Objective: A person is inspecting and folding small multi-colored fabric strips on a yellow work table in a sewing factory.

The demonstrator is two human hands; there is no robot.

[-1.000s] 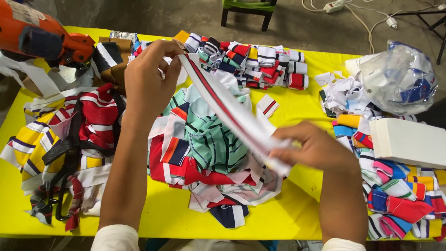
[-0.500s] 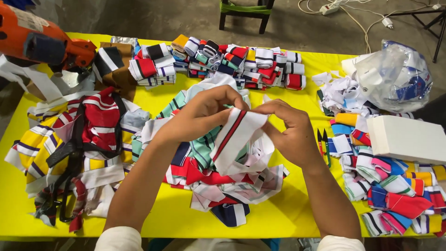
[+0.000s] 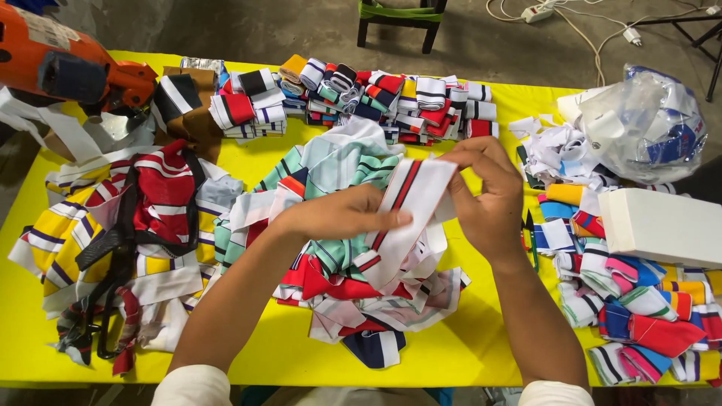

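Observation:
My left hand [image 3: 342, 216] and my right hand [image 3: 485, 197] both hold one white fabric strip with a red and dark stripe [image 3: 406, 207], folded over between them above the middle of the yellow table [image 3: 286, 353]. The left fingers lie flat across the strip's lower fold. The right fingers pinch its upper end. Beneath the hands lies a loose heap of striped fabric strips [image 3: 353, 278] in green, red, white and navy.
Folded striped strips stand in rows [image 3: 391, 98] at the back. A pile of yellow, red and white strips [image 3: 113, 233] lies left, an orange tool [image 3: 60, 68] far left. A white box [image 3: 665, 225], a clear plastic bag [image 3: 647, 124] and more folded strips [image 3: 639, 316] sit right.
The long strip, stretched diagonally between raised left hand and low right hand, has been folded. Both hands have come together over the heap.

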